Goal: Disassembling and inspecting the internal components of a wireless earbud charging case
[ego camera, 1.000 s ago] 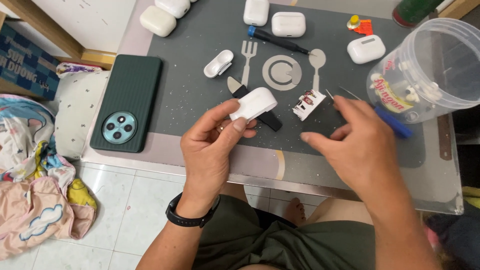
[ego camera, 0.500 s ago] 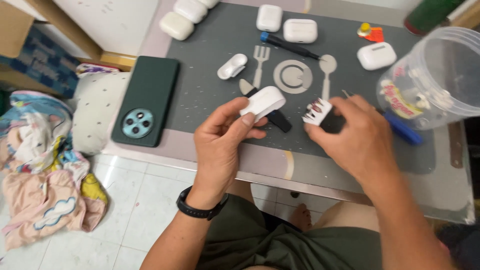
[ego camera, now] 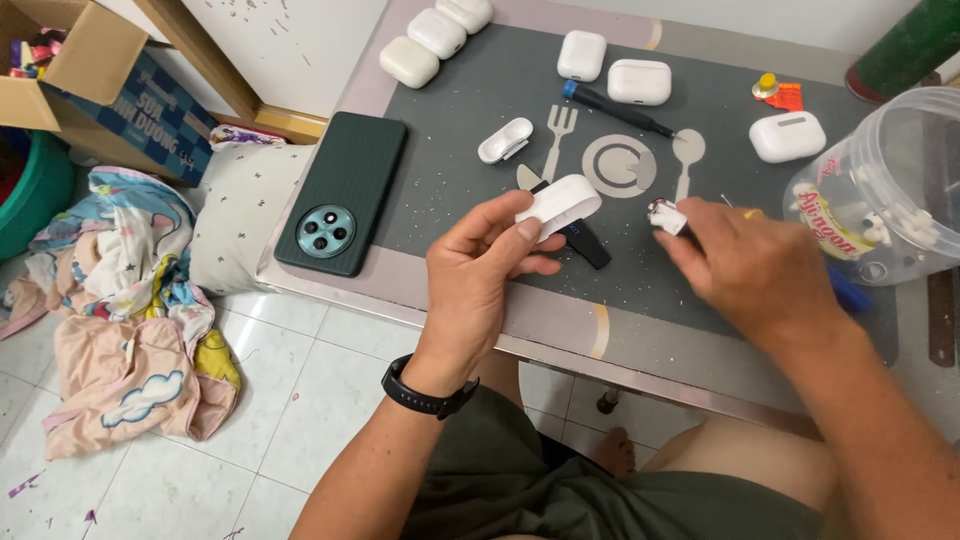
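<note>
— What's in the left hand?

— A white earbud case, fingers curled round it, thumb on top, held just above the grey placemat.

— And the right hand?

— Mostly closed, pinching a small white part at the fingertips, close to the case.

— The table?

— More white cases lie along the mat's far edge, with a blue-handled screwdriver. A dark green phone lies face down to the left. A clear plastic tub with a red-and-yellow label stands to the right. A cardboard box sits on the floor.
</note>
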